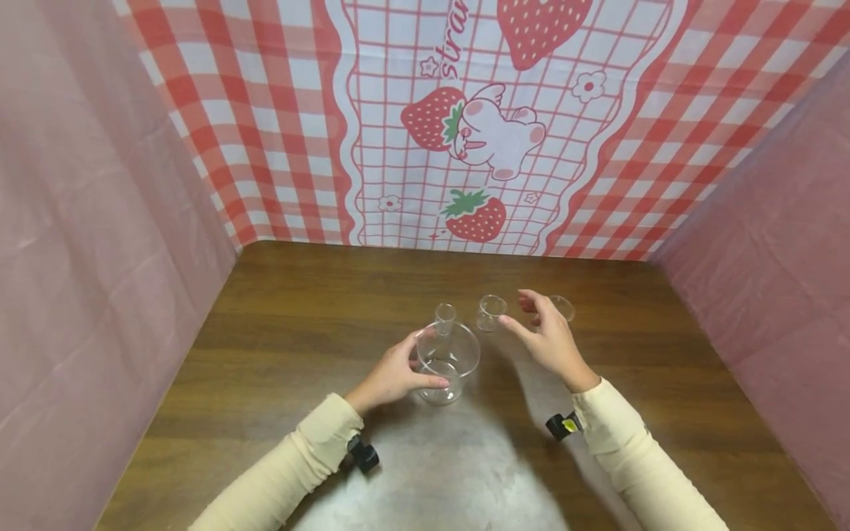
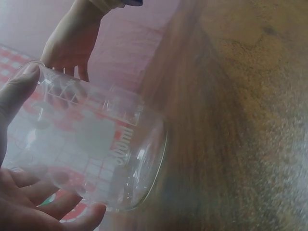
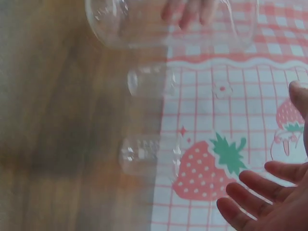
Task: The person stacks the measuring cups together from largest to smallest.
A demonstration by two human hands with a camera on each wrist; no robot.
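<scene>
My left hand (image 1: 392, 372) grips a large clear glass beaker (image 1: 465, 361) from its left side, thumb on the near wall and fingers behind it. White volume marks ending in "ml" show on its wall in the left wrist view. Just past its rim in the head view stands a small, narrow glass beaker (image 1: 445, 317). To the right of that is a medium glass beaker (image 1: 490, 316). My right hand (image 1: 551, 341) holds nothing; its thumb and fingers are spread beside the medium beaker. Another clear glass vessel (image 1: 564, 307) is partly hidden behind the right hand.
The glassware is on a brown wooden table (image 1: 279, 324). A red-and-white checked cloth with strawberries (image 1: 299, 133) hangs at the back. Pink cloths hang on the left (image 1: 113, 221) and right (image 1: 770, 243). Each wrist carries a small black camera.
</scene>
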